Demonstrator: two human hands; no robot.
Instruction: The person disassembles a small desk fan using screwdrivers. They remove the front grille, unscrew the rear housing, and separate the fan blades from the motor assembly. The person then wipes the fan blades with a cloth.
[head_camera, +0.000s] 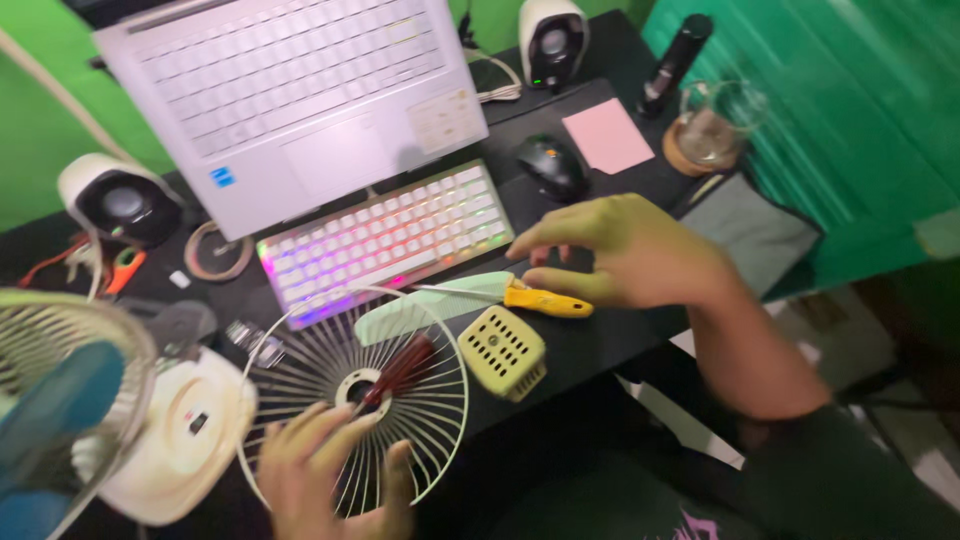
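My right hand (630, 250) hovers over the desk, its fingers curled down beside the yellow handle of a screwdriver (520, 296) that lies flat in front of the keyboard; whether the thumb touches it I cannot tell. My left hand (325, 472) rests with spread fingers on a round white wire fan grille (425, 400) lying flat. A red-handled screwdriver (400, 368) lies across the grille's hub. A pale green fan blade (405, 316) lies partly under the grille. A small cream vented cover (503, 352) sits just right of the grille.
A small fan (60, 400) with blue blades and a white base stands at the left. Behind are a backlit keyboard (385, 240), a raised white laptop (290, 100), a black mouse (551, 165), two speakers, a pink pad (607, 135) and a glass cup (712, 125).
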